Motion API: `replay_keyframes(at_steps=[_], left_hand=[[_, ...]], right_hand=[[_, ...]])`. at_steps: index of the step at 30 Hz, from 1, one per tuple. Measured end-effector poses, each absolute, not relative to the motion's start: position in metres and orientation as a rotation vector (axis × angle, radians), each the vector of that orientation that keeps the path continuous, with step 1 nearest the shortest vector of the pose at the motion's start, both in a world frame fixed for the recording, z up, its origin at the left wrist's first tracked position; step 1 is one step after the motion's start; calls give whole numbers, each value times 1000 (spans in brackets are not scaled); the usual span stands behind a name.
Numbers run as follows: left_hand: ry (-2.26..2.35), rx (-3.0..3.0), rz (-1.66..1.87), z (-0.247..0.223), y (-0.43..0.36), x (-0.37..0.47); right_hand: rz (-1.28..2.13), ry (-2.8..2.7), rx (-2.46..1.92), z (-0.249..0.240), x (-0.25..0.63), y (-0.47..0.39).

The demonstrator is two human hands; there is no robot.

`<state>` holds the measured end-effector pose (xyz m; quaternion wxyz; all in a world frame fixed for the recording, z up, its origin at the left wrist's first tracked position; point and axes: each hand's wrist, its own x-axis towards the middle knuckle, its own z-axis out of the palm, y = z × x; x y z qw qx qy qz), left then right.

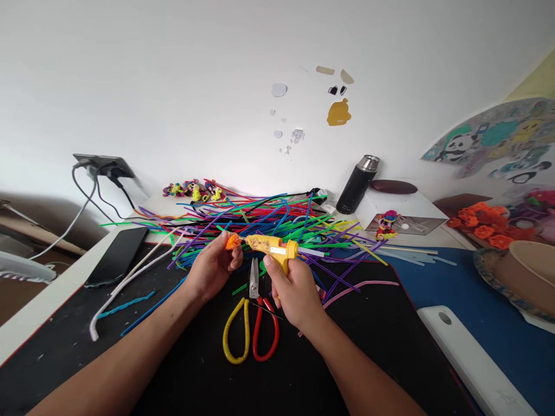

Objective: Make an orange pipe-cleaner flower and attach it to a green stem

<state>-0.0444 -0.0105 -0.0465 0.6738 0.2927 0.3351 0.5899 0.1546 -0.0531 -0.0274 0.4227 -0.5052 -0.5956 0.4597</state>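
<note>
My right hand [297, 289] is wrapped round the handle of a yellow hot glue gun [260, 245], with a whitish glue stick [313, 252] poking out of its back end. Its nozzle points left and meets a small orange pipe-cleaner piece [233, 241]. Between the thumb and fingers of my left hand [214, 263] that orange piece is pinched; a bit of green shows beside it. Below and between my hands lie scissors [254, 289] with one yellow and one red handle. Just beyond them spreads a heap of coloured pipe cleaners [277, 216].
A black phone [117, 257] lies at left, near wall plugs [104, 167] with cables. At the back stand a black thermos [358, 185], a white box [403, 211] and small pipe-cleaner figures [193, 189]. On the right are a white device [472, 361], orange flowers [481, 224] and loose glue sticks [410, 252].
</note>
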Motion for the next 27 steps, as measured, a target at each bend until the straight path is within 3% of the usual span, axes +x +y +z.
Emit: replay_keyframes(at_steps=[27], left_hand=[[748,645,1345,-41,-12,-42]], right_hand=[[1126,-1499,-1283,-26,154,-55]])
